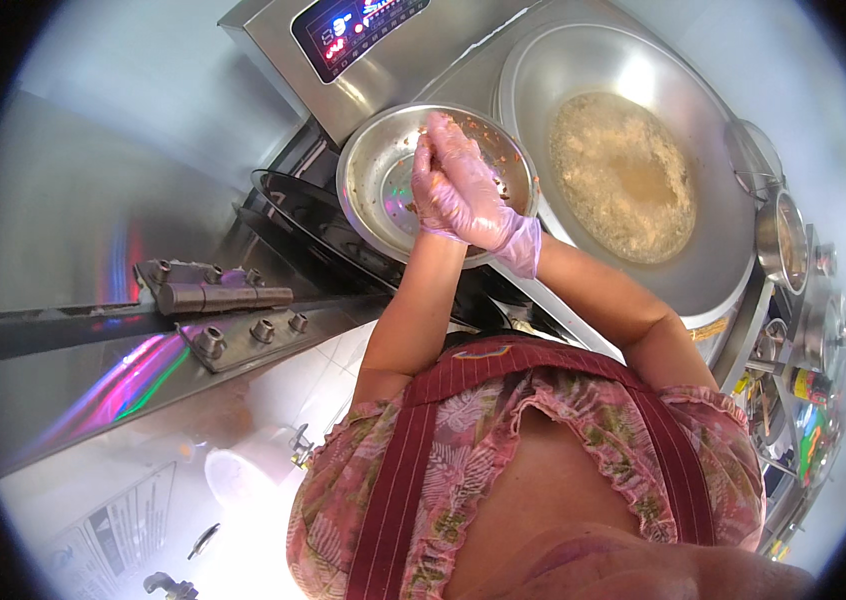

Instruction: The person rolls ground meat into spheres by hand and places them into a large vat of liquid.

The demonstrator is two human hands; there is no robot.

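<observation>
Both my hands wear thin, translucent pinkish plastic gloves and meet over a round stainless steel bowl. My left hand is cupped against my right hand, palm to palm. Orange-brown crumbs cling to the gloves, and more bits stick to the bowl's inner wall. Whether something lies between the palms is hidden. Just right of the bowl stands a large metal wok holding foamy yellowish-brown liquid.
A steel control box with a lit display stands behind the bowl. Black glossy pans or lids lie left and below it. At the right are a wire strainer and a small steel pot. A hinged steel panel fills the left.
</observation>
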